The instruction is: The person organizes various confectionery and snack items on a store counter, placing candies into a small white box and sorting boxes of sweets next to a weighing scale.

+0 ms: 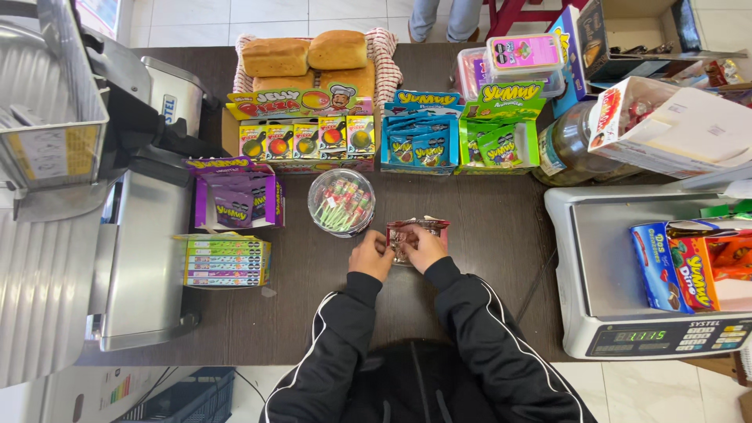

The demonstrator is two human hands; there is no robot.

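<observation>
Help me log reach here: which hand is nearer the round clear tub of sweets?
Left. The left hand sits just below and right of the tub; the right hand is farther right, holding the red packet.

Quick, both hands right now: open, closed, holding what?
Left hand: closed on the left edge of the small red packet.
Right hand: closed on the same packet's right side.

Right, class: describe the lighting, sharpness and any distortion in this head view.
Head view: even, soft light with faint shadows; sharp at the centre, where both hands hold a small red packet; wide-angle bending curves the slicer and scale at the edges.
</observation>
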